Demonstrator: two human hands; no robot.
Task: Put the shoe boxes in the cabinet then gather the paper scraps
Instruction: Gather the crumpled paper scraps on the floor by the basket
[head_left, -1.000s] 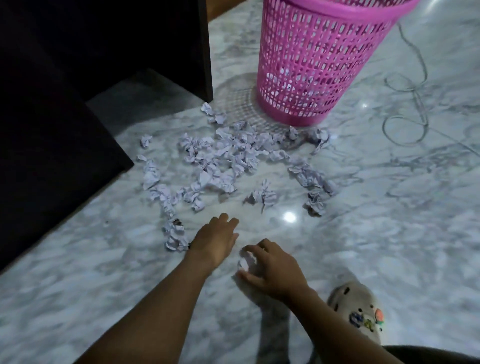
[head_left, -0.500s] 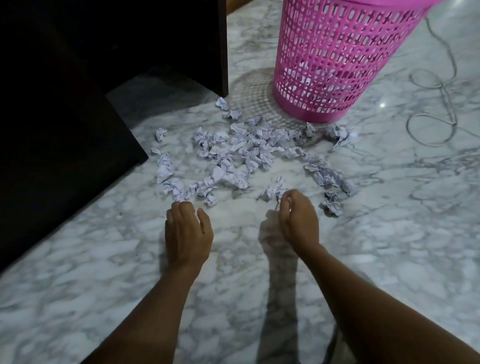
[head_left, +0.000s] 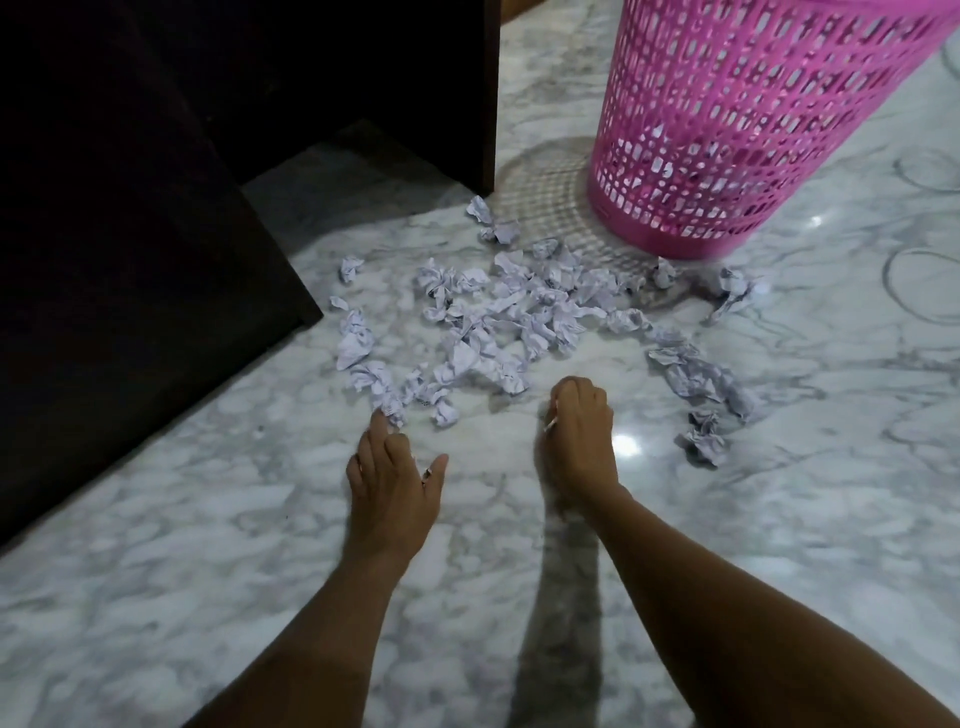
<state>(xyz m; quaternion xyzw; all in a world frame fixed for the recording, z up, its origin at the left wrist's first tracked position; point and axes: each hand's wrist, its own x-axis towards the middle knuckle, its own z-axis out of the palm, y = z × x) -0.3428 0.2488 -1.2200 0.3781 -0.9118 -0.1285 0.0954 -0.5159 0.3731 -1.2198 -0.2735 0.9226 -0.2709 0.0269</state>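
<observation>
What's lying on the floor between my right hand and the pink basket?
Crumpled paper scraps litter the marble floor between the right hand and the pink basket, as the head view shows.

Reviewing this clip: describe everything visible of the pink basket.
The pink basket looks like plastic: a round lattice wall of small slots, narrowing to a solid band at the base. Its top is cut off by the frame. It stands on the marble floor at upper right, throwing a latticed shadow to its left. Pale patches show through the lower slots. Some paper scraps lie close by its base; contact is unclear. The left hand and right hand are apart from it.
</observation>
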